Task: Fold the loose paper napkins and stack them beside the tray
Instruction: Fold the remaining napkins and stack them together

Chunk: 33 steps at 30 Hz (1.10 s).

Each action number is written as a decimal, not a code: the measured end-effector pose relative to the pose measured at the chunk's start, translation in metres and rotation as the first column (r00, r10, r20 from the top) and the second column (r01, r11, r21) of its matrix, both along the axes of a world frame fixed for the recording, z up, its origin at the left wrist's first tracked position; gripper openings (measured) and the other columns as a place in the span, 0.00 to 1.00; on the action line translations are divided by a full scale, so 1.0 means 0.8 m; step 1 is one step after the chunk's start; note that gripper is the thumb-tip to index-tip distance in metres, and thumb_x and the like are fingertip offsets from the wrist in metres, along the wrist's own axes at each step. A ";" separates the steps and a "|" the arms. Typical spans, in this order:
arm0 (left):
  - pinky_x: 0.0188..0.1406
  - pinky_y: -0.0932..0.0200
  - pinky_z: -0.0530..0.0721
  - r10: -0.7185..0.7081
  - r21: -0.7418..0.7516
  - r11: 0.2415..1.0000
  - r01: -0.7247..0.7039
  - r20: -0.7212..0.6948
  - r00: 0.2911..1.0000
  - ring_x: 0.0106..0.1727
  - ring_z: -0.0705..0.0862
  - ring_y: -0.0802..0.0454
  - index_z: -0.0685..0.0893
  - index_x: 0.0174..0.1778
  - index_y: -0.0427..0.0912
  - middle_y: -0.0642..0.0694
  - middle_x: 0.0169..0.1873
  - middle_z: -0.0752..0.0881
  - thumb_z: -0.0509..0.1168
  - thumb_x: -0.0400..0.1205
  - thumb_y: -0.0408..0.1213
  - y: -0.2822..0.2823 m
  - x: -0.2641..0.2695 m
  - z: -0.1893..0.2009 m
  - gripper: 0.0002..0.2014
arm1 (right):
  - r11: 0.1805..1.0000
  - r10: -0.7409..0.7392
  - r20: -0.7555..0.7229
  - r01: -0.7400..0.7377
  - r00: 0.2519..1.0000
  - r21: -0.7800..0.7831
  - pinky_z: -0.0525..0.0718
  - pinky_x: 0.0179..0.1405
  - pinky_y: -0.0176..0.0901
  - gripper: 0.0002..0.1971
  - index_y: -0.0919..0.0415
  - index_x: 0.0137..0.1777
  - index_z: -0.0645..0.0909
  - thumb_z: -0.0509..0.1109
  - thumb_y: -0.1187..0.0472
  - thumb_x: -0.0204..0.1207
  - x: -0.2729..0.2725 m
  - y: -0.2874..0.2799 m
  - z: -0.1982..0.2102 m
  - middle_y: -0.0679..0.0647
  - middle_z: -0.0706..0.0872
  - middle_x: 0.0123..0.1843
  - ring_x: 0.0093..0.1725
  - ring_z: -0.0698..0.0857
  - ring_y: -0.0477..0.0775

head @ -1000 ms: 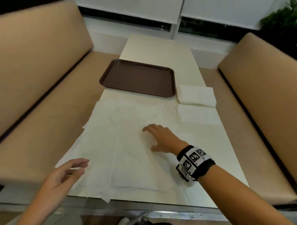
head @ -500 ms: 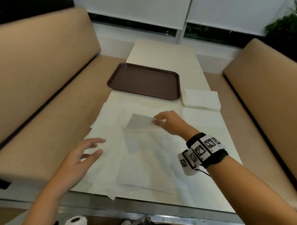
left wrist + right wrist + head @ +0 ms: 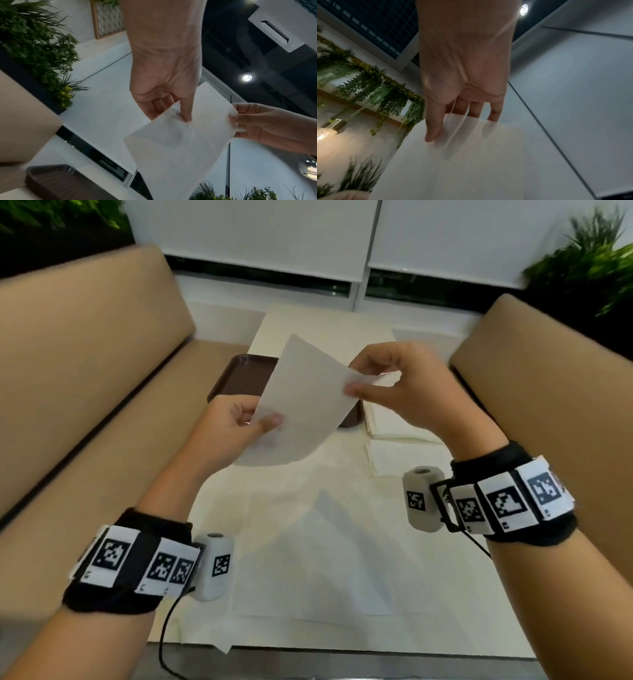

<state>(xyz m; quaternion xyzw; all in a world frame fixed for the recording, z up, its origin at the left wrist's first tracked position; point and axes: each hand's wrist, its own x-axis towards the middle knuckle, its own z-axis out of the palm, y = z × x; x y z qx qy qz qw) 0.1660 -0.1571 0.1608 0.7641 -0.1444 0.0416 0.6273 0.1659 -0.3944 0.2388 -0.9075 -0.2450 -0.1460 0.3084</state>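
Observation:
A white paper napkin point(image 3: 301, 402) hangs in the air above the table, held at two corners. My left hand point(image 3: 260, 422) pinches its lower left corner between thumb and fingers, and my right hand point(image 3: 356, 385) pinches its right corner. In the left wrist view the napkin point(image 3: 180, 142) sags below my left hand point(image 3: 183, 116). In the right wrist view my right hand point(image 3: 443, 134) has its fingers behind the thin napkin point(image 3: 462, 162). Several loose napkins point(image 3: 308, 542) lie spread on the table. Folded napkins point(image 3: 394, 422) are stacked right of the brown tray point(image 3: 239, 374).
The cream table point(image 3: 445, 594) runs between two tan bench seats point(image 3: 85, 392), one on each side. Another folded napkin point(image 3: 400, 457) lies in front of the stack. White window blinds and green plants point(image 3: 589, 265) are at the far end.
My right hand lifted one napkin off the spread pile and raised it. My left hand came up from the table's near edge and took hold of its other corner.

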 end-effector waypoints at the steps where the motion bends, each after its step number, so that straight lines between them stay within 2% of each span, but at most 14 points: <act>1: 0.39 0.65 0.86 0.013 -0.011 1.000 -0.013 0.011 1.000 0.38 0.89 0.58 0.89 0.47 0.42 0.51 0.38 0.92 0.68 0.80 0.31 -0.001 0.003 0.004 0.05 | 1.000 -0.008 0.006 0.008 1.000 0.013 0.82 0.48 0.34 0.04 0.56 0.44 0.86 0.77 0.59 0.72 -0.002 -0.006 -0.003 0.49 0.90 0.42 0.44 0.86 0.46; 3: 0.37 0.64 0.82 0.023 0.020 1.000 -0.024 0.061 0.998 0.38 0.85 0.54 0.89 0.47 0.34 0.41 0.39 0.91 0.67 0.82 0.34 -0.004 0.008 0.011 0.08 | 0.999 -0.026 0.011 0.026 1.000 0.019 0.80 0.44 0.30 0.05 0.54 0.42 0.83 0.78 0.60 0.71 -0.008 -0.016 -0.012 0.50 0.89 0.40 0.42 0.85 0.48; 4: 0.34 0.66 0.79 0.013 0.053 0.998 -0.017 0.084 0.996 0.37 0.83 0.55 0.88 0.46 0.32 0.40 0.38 0.90 0.66 0.82 0.34 -0.005 0.010 0.014 0.09 | 0.999 -0.033 0.010 0.033 0.999 -0.001 0.78 0.42 0.30 0.06 0.55 0.43 0.83 0.78 0.61 0.70 -0.010 -0.020 -0.018 0.52 0.88 0.40 0.41 0.84 0.51; 8: 0.34 0.74 0.79 -0.049 0.109 0.993 0.036 0.119 0.992 0.35 0.84 0.65 0.89 0.46 0.48 0.59 0.32 0.90 0.65 0.83 0.34 -0.004 0.016 0.032 0.08 | 0.993 -0.065 -0.036 0.061 0.997 -0.101 0.82 0.47 0.47 0.07 0.59 0.46 0.84 0.78 0.62 0.71 -0.010 -0.030 -0.037 0.55 0.88 0.41 0.42 0.85 0.56; 12: 0.36 0.74 0.80 -0.051 0.102 0.994 0.033 0.185 0.981 0.36 0.85 0.67 0.89 0.48 0.46 0.61 0.33 0.90 0.65 0.82 0.32 -0.002 0.016 0.044 0.07 | 0.995 -0.096 -0.025 0.095 0.995 -0.043 0.85 0.44 0.55 0.05 0.63 0.47 0.84 0.75 0.65 0.72 -0.005 -0.032 -0.042 0.56 0.87 0.42 0.40 0.85 0.58; 15: 0.41 0.71 0.83 -0.036 0.062 0.998 0.021 0.247 0.968 0.39 0.86 0.67 0.90 0.46 0.52 0.63 0.35 0.90 0.66 0.82 0.30 0.002 0.014 0.049 0.11 | 0.996 -0.083 -0.012 0.082 0.996 -0.036 0.83 0.40 0.46 0.06 0.64 0.47 0.83 0.74 0.69 0.71 -0.003 -0.028 -0.040 0.55 0.85 0.43 0.41 0.82 0.56; 17: 0.41 0.71 0.83 -0.020 0.031 0.999 0.012 0.278 0.960 0.40 0.86 0.67 0.91 0.42 0.60 0.64 0.36 0.90 0.66 0.82 0.31 0.008 0.013 0.051 0.17 | 0.998 -0.064 0.007 0.064 0.998 -0.012 0.80 0.37 0.39 0.09 0.57 0.41 0.80 0.74 0.72 0.70 -0.001 -0.026 -0.040 0.52 0.82 0.41 0.41 0.81 0.54; 21: 0.38 0.70 0.82 0.055 -0.095 0.995 -0.032 0.257 0.965 0.39 0.86 0.66 0.91 0.39 0.60 0.61 0.37 0.91 0.65 0.82 0.37 0.021 0.013 0.051 0.14 | 0.972 -0.085 0.047 0.073 0.995 0.222 0.83 0.45 0.35 0.13 0.50 0.42 0.80 0.76 0.69 0.70 -0.002 -0.030 -0.044 0.48 0.85 0.44 0.47 0.84 0.47; 24: 0.37 0.66 0.84 0.077 -0.212 0.976 -0.041 0.168 0.983 0.41 0.88 0.59 0.91 0.41 0.52 0.55 0.40 0.92 0.65 0.82 0.35 0.026 0.013 0.046 0.11 | 0.879 -0.044 -0.149 0.109 0.988 0.465 0.81 0.59 0.35 0.20 0.46 0.56 0.78 0.81 0.61 0.67 -0.006 -0.026 -0.063 0.42 0.84 0.60 0.63 0.81 0.40; 26: 0.37 0.66 0.84 0.077 -0.262 0.964 -0.046 0.108 0.991 0.40 0.88 0.58 0.90 0.41 0.50 0.53 0.40 0.91 0.64 0.82 0.32 0.026 0.012 0.041 0.12 | 0.821 0.002 -0.235 0.133 0.972 0.555 0.80 0.63 0.40 0.25 0.49 0.62 0.77 0.81 0.64 0.67 -0.002 -0.015 -0.082 0.45 0.84 0.64 0.66 0.80 0.41; 28: 0.36 0.67 0.84 0.076 -0.294 0.954 -0.053 0.066 0.995 0.39 0.88 0.59 0.90 0.41 0.50 0.54 0.39 0.91 0.63 0.83 0.30 0.026 0.007 0.037 0.14 | 0.750 0.061 -0.223 0.103 0.973 0.654 0.81 0.60 0.44 0.20 0.56 0.58 0.81 0.77 0.71 0.69 0.004 -0.006 -0.100 0.50 0.87 0.59 0.62 0.85 0.48; 30: 0.33 0.69 0.84 0.069 -0.323 0.945 -0.055 0.032 0.997 0.37 0.88 0.61 0.89 0.42 0.51 0.56 0.38 0.91 0.61 0.83 0.29 0.029 0.003 0.035 0.15 | 0.703 0.136 -0.190 0.041 0.972 0.710 0.83 0.52 0.41 0.12 0.61 0.49 0.84 0.73 0.76 0.71 0.003 0.002 -0.109 0.55 0.88 0.51 0.52 0.87 0.50; 32: 0.31 0.69 0.83 0.080 -0.314 0.947 -0.070 0.018 0.997 0.35 0.87 0.62 0.88 0.43 0.52 0.57 0.37 0.91 0.60 0.84 0.29 0.035 -0.001 0.033 0.15 | 0.737 0.193 -0.186 -0.017 0.964 0.675 0.82 0.52 0.40 0.11 0.57 0.44 0.85 0.73 0.75 0.70 -0.001 -0.002 -0.114 0.54 0.89 0.51 0.52 0.87 0.49; 33: 0.31 0.69 0.82 0.086 -0.297 0.952 -0.077 0.017 0.996 0.35 0.87 0.63 0.88 0.43 0.53 0.57 0.37 0.90 0.60 0.84 0.29 0.040 -0.002 0.034 0.16 | 0.785 0.245 -0.230 -0.053 0.942 0.618 0.80 0.58 0.42 0.11 0.52 0.43 0.86 0.76 0.71 0.68 -0.003 -0.008 -0.115 0.51 0.88 0.56 0.58 0.85 0.47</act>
